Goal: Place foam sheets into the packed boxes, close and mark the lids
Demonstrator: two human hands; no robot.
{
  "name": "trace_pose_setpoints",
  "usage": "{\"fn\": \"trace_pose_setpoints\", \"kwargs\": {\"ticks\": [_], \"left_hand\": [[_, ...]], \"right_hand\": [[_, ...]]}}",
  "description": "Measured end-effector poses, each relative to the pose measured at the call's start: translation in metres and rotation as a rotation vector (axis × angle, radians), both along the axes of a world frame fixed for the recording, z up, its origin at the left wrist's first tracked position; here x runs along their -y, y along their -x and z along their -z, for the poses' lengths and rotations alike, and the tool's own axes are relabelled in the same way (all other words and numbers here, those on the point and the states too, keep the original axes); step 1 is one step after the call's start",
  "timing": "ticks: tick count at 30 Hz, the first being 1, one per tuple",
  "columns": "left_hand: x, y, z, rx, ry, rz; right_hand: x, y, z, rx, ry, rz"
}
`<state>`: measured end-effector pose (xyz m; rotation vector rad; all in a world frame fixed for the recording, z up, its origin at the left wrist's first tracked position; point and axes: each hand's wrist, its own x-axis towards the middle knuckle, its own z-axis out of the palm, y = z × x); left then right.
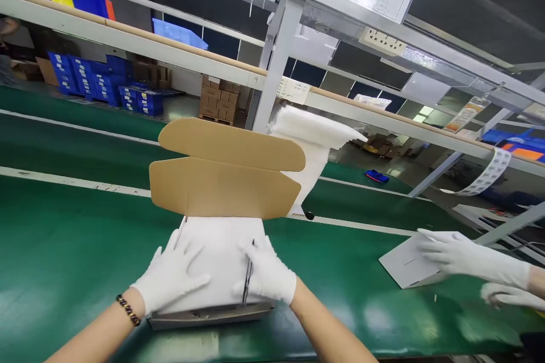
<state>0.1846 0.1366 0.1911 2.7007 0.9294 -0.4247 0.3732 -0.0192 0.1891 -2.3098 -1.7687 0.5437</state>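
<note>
A: Nearest are two gloved hands, pressed flat on the white sheet (217, 261) filling an open box (213, 312) on the green worktop (63, 249).

B: Gripping anything?

A: No. The left hand (170, 275) has its fingers (187, 252) spread wide; the right hand (266, 272) lies open too, beside a dark thin strip I can't identify.

B: And the box's contents?

A: Hidden beneath the sheet. The brown lid (225, 176) stands upright behind. At right, a co-worker's gloved hand (460, 252) rests on a flat white card (404, 264), the arm cut off.
</note>
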Motion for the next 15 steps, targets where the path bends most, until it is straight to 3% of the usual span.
{"fn": "trace_pose_setpoints", "kwargs": {"ticks": [3, 5, 11, 13, 15], "left_hand": [[-0.002, -0.009, 0.008, 0.081, 0.026, 0.077], [-0.009, -0.008, 0.013, 0.109, 0.038, 0.117], [-0.019, -0.012, 0.041, 0.237, -0.004, 0.053], [-0.028, -0.014, 0.043, 0.411, -0.077, 0.023], [-0.049, -0.016, 0.033, 0.726, -0.16, -0.134]], "right_hand": [[-0.003, -0.007, 0.002, -0.042, 0.027, 0.171], [-0.007, -0.002, 0.008, -0.05, 0.016, 0.166], [-0.027, 0.001, 0.03, -0.084, -0.123, 0.161], [-0.032, -0.014, 0.034, -0.19, -0.264, 0.215], [-0.038, -0.039, 0.028, -0.281, -0.57, 0.353]]}}
